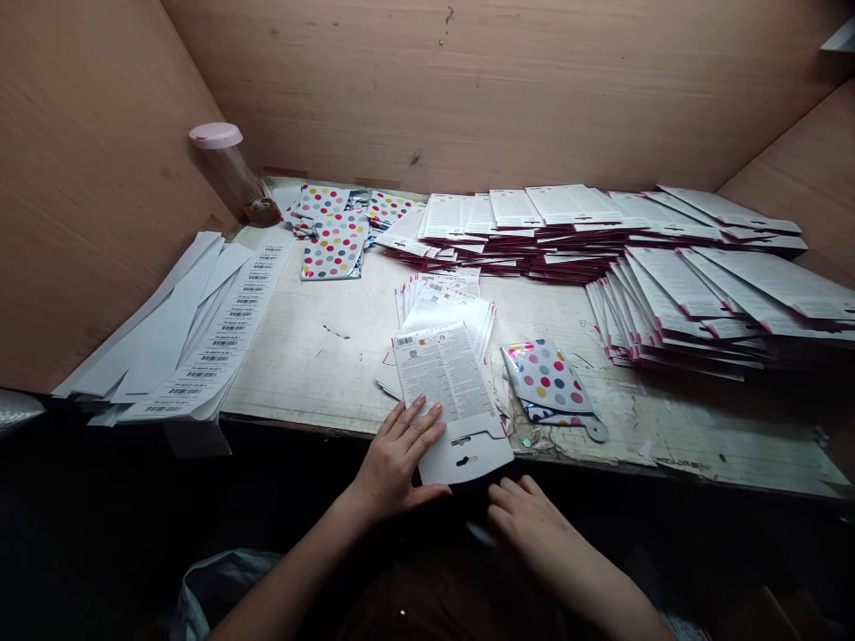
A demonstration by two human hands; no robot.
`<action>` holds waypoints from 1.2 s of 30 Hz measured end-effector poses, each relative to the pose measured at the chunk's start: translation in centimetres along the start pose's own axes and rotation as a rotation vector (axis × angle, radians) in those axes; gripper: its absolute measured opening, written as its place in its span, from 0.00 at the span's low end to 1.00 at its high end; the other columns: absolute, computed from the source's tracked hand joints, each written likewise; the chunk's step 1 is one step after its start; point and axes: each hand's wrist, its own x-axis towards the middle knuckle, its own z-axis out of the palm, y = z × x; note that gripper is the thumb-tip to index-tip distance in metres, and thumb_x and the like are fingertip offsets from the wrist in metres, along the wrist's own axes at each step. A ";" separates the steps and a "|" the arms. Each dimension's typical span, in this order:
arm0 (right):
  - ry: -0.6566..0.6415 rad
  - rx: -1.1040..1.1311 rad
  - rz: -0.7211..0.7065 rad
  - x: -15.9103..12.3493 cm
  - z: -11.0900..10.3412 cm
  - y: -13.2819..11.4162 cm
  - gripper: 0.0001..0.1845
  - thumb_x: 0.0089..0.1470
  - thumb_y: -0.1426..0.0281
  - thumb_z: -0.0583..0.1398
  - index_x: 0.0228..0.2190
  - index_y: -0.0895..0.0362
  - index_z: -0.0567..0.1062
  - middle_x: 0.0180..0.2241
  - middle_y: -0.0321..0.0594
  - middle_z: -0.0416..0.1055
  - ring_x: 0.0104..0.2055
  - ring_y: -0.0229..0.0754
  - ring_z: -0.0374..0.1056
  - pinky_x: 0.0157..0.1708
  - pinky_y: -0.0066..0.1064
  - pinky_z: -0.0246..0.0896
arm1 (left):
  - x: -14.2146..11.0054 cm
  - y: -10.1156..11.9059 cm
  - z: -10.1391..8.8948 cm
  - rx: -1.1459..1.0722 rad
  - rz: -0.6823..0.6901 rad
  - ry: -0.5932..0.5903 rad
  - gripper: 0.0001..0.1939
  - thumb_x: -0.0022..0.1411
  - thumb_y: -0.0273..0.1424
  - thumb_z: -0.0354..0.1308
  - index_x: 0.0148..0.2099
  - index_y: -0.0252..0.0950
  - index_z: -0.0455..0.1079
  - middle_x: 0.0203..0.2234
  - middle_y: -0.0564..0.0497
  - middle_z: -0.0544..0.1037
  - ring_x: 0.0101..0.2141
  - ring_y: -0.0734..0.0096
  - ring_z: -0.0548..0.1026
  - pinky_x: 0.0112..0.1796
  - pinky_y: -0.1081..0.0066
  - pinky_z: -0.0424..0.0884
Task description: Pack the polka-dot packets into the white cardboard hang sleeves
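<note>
One white card (444, 383) lies slantwise at the front of the table (307, 356), its far part over a loose pile (481, 312) of similar cards and its near end jutting past the table's edge. Its upper face is packed with fine dark print, set roughly in two columns and too small to read. A barcode sits in the far left corner, with a small orange patch to the right of it and a square code just below. The near end is unprinted, curved along its outer edge and pierced by two dark cut-outs, a slot and, nearer the person, a hole. A touch of pink shows at its right edge, close to where the print ends.

The left hand (404, 454) rests on the card's left side, fingers extended flat over the print, thumb spread away beside the near edge. The right hand (525, 512) is below that end, apart from the card, with its fingers curled; whether it pinches anything I cannot tell, though a pale blur shows next to it. A glossy dotted packet (551, 378) lies just to the card's right.
</note>
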 end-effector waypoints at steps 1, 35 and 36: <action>-0.041 0.066 0.018 -0.4 -0.6 0.0 0.07 0.59 0.74 0.56 0.29 0.54 0.69 0.32 0.38 0.69 0.33 0.42 0.63 0.34 0.35 0.59 | -0.1 -0.1 -0.1 -0.002 0.018 0.005 0.36 0.59 0.53 0.56 0.59 0.31 0.65 0.61 0.36 0.65 0.64 0.43 0.53 0.60 0.44 0.55; 0.735 -0.682 0.082 12.1 -13.8 11.7 0.21 0.61 0.80 0.50 0.54 0.65 0.70 0.54 0.53 0.70 0.61 0.50 0.60 0.60 0.41 0.57 | 0.9 -2.3 -6.1 -0.572 -0.773 0.289 0.18 0.64 0.47 0.51 0.44 0.40 0.71 0.36 0.48 0.76 0.40 0.59 0.74 0.39 0.65 0.70; 0.652 -0.705 0.218 13.2 -15.5 14.7 0.21 0.62 0.79 0.49 0.53 0.65 0.71 0.55 0.52 0.69 0.62 0.50 0.59 0.61 0.42 0.54 | 0.7 -2.8 -5.8 -0.507 -0.752 0.291 0.16 0.62 0.46 0.54 0.44 0.41 0.71 0.37 0.48 0.76 0.40 0.59 0.74 0.38 0.66 0.71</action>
